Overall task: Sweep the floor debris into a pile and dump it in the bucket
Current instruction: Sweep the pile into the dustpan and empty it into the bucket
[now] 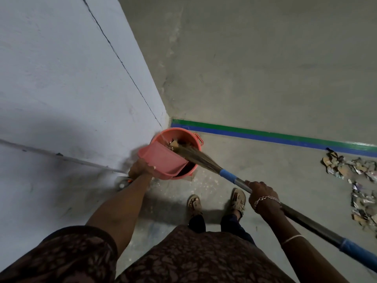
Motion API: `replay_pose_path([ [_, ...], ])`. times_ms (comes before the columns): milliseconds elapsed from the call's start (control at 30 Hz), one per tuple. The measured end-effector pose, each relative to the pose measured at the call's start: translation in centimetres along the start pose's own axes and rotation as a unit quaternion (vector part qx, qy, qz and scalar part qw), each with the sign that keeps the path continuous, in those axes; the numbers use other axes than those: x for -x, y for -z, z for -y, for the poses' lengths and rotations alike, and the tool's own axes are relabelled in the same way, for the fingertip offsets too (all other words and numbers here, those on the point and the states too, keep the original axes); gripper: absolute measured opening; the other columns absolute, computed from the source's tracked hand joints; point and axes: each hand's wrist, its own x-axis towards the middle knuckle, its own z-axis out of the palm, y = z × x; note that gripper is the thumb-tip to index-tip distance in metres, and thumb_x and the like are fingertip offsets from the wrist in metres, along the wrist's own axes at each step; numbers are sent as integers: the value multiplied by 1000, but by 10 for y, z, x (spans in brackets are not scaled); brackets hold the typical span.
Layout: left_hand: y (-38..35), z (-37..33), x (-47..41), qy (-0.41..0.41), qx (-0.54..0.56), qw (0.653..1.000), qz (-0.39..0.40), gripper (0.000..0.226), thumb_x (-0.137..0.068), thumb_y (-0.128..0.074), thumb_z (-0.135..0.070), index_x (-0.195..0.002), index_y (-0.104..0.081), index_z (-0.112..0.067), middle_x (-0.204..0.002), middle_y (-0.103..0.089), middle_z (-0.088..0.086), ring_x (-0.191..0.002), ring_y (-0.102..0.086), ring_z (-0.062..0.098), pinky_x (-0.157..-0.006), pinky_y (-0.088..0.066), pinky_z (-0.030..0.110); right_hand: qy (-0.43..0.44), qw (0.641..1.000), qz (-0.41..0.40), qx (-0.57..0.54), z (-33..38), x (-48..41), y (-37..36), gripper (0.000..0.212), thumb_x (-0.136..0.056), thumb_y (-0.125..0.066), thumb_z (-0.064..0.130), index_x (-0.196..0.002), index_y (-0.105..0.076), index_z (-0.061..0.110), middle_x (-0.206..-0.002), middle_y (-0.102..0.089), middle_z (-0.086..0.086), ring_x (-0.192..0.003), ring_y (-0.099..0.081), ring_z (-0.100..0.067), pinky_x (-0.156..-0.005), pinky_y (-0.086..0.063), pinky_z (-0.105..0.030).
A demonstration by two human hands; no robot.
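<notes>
A salmon-pink bucket (188, 133) stands on the concrete floor at the corner of a white wall. My left hand (140, 168) grips a pink dustpan (161, 158) that is tilted over the bucket's rim. My right hand (262, 193) holds the metal shaft of a grass broom (195, 158), whose bristles lie on the dustpan and reach into the bucket. Some brown scraps show inside the bucket. A pile of floor debris (350, 170) lies to the right.
The white wall (71, 88) fills the left side. A green and blue tape line (275, 136) runs across the floor behind the bucket. My sandalled feet (216, 201) stand just in front of the bucket. Bare concrete stretches beyond the tape.
</notes>
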Motion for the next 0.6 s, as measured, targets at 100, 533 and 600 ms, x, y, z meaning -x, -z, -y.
replay_pose_path([
  [100,1,-1,-1,5,-9,1000,16,32,-88,-73,-34,-114,-68,-15,-112,-69,7,-104,-67,27,-71,-46,37,-17,1000,11,-2,-24,19,3,52,-85,-55,22,-132,-55,45,-113,-65,2,-102,-64,-24,-83,-52,-32],
  [533,-21,-67,29,-246,34,969,11,46,-79,-81,-38,-121,-70,-22,-118,-71,8,-107,-67,33,-89,-53,40,-151,941,-46,-299,-139,83,-32,56,-76,-80,15,-125,-67,37,-66,-67,0,-59,-64,-18,-59,-48,-30],
  [600,-30,-89,32,-292,32,956,21,47,-76,-82,-38,-118,-71,-23,-115,-73,8,-104,-68,33,-91,-54,42,-169,929,-44,-326,-146,78,-42,54,-77,-79,15,-125,-67,37,-68,-69,-1,-60,-65,-18,-59,-49,-30],
])
